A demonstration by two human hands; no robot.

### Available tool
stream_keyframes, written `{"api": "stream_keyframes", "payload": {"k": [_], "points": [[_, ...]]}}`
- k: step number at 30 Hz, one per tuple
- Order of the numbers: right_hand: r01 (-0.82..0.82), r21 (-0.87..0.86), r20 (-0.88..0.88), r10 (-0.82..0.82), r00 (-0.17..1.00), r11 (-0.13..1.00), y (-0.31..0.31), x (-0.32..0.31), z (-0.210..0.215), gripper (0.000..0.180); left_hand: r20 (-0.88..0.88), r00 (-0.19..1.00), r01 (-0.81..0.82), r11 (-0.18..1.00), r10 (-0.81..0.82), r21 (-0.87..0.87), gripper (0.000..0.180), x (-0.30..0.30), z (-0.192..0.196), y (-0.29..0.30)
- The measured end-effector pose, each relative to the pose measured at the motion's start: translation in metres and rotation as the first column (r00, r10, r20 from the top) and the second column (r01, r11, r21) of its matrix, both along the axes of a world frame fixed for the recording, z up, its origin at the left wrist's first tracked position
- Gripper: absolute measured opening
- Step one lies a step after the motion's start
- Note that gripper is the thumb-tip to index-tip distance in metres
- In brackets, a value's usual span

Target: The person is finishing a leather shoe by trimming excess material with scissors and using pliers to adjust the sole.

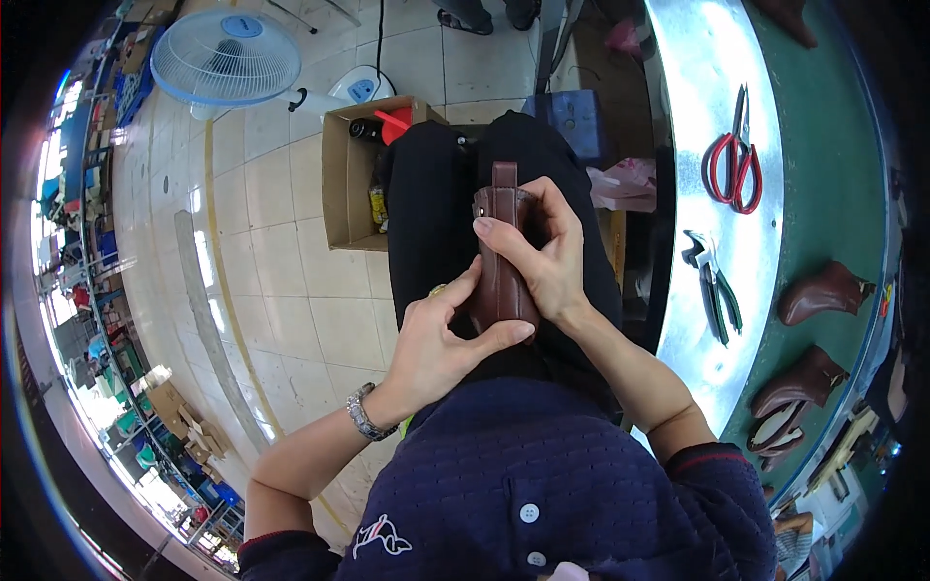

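Observation:
A dark brown leather ankle boot is held over my lap, its upper end pointing away from me. A leather pull tab stands up at that end, and a strip runs down the middle from it. My right hand grips the boot's upper part from the right, thumb pressed across the strip. My left hand holds the lower left side, with its thumb over the rounded near end. The boot's underside and some fingertips behind it are hidden.
Red-handled scissors and green-handled pincers lie on a metal bench top to my right. Brown boots stand on a green surface beyond. A cardboard box and a fan are ahead left.

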State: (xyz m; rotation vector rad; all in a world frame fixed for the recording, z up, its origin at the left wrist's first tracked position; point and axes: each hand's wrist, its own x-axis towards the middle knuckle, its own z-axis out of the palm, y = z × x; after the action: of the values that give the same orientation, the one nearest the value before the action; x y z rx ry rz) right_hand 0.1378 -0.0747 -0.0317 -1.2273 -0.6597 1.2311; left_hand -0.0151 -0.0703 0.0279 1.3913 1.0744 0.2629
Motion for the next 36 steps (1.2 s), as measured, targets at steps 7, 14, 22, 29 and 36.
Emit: {"api": "stream_keyframes", "payload": {"k": [7,14,22,29,36], "points": [[0.04,0.037,-0.014,-0.04,0.999,0.999,0.002,0.007,-0.007,0.029,-0.221,0.975,0.093,0.843,0.031,0.53,0.084,0.015,-0.013,-0.032],[-0.011,0.111,-0.162,0.029,0.986,0.994,-0.013,0.013,-0.004,0.029,-0.175,0.981,0.142,0.929,-0.086,0.342,0.083,0.004,0.006,-0.033],[-0.04,0.164,0.049,0.032,0.998,0.986,-0.024,0.007,-0.005,0.02,-0.079,0.963,0.253,0.966,-0.258,-0.06,0.05,0.003,0.015,-0.002],[0.043,0.114,0.055,-0.05,0.997,0.992,-0.005,0.015,-0.014,0.03,-0.358,0.921,0.287,0.886,-0.151,0.365,0.064,0.029,0.008,-0.03],[-0.169,0.159,-0.271,0.208,0.94,0.973,-0.014,0.045,-0.012,0.018,-0.299,0.949,0.242,0.831,-0.097,0.501,0.088,0.02,-0.002,-0.055]]}}
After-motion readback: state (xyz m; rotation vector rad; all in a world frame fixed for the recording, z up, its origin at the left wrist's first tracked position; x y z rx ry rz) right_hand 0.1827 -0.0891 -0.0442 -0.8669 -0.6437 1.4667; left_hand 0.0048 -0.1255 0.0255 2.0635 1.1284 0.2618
